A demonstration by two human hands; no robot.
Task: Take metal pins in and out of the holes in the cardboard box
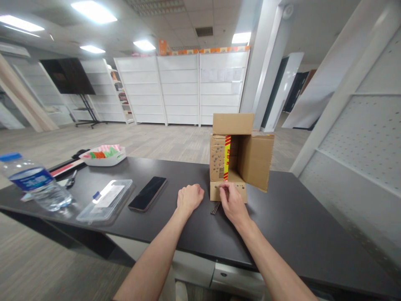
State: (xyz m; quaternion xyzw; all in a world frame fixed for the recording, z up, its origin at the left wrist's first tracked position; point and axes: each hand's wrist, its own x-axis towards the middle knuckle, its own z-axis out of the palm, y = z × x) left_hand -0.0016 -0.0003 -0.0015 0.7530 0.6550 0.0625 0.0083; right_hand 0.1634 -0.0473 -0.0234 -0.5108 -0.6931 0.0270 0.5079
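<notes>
An open cardboard box [217,156] stands on the dark table, its flaps spread and a yellow and red tape strip down its front. Small holes or dark dots mark the left panel and the lower flap. My right hand [232,203] is at the lower flap, fingers pinched together; what they hold, if anything, is too small to make out. Several screws or nails [214,208] lie on the table just below the flap, left of that hand. My left hand [190,197] rests closed on the table, left of the box and apart from it.
On the dark table [282,217], a phone [148,194], a clear plastic case [106,200], a water bottle [39,184] and a white basket [103,162] with colourful contents stand or lie to the left. A pen [72,179] lies behind the bottle.
</notes>
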